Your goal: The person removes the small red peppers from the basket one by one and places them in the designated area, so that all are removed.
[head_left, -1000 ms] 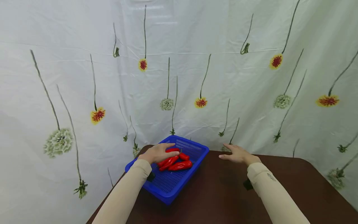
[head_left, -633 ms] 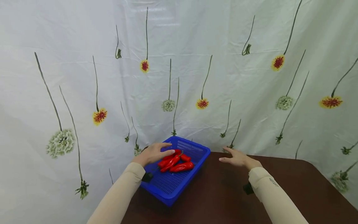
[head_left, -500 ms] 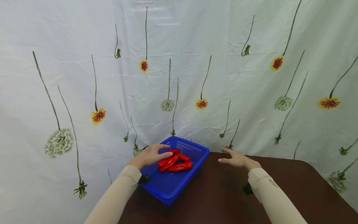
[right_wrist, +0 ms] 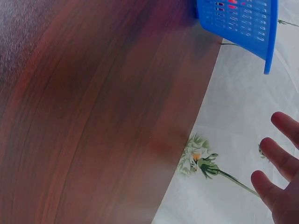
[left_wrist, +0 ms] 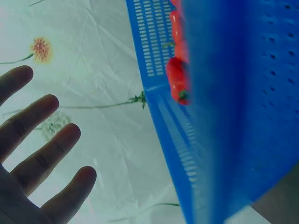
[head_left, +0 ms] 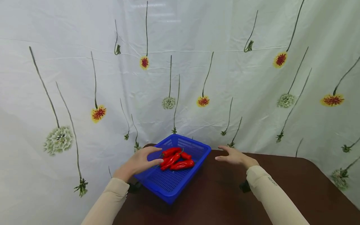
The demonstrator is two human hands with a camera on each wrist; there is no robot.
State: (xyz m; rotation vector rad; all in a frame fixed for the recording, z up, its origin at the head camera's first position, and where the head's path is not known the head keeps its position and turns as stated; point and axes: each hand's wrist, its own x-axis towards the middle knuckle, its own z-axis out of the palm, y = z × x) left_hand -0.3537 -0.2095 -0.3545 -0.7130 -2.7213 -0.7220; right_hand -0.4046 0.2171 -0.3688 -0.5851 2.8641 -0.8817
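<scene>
A blue plastic basket (head_left: pixel 168 195) with slotted walls stands on the table, with several red peppers (head_left: pixel 182 164) lying toward its far end. My left hand (head_left: pixel 139 162) is over the basket's left side with fingers spread and nothing in them. In the left wrist view, the left fingers (left_wrist: pixel 53 151) are spread beside the blue wall, apart from the peppers (left_wrist: pixel 176 77). My right hand (head_left: pixel 234 156) hovers to the right of the basket, thumb and fingers apart, holding nothing. The right wrist view has its fingertips (right_wrist: pixel 275 151) below the basket's corner (right_wrist: pixel 238 23).
The dark brown wooden table (head_left: pixel 219 193) extends to the right, with a rounded far corner. Behind it hangs a white curtain (head_left: pixel 253 125) printed with flowers. A black wrist strap piece (head_left: pixel 244 187) sits under the right cuff.
My left hand has drawn back leftward and toward me, off the peppers, uncovering more of them. My right hand has shifted slightly left. The basket and peppers stay in place.
</scene>
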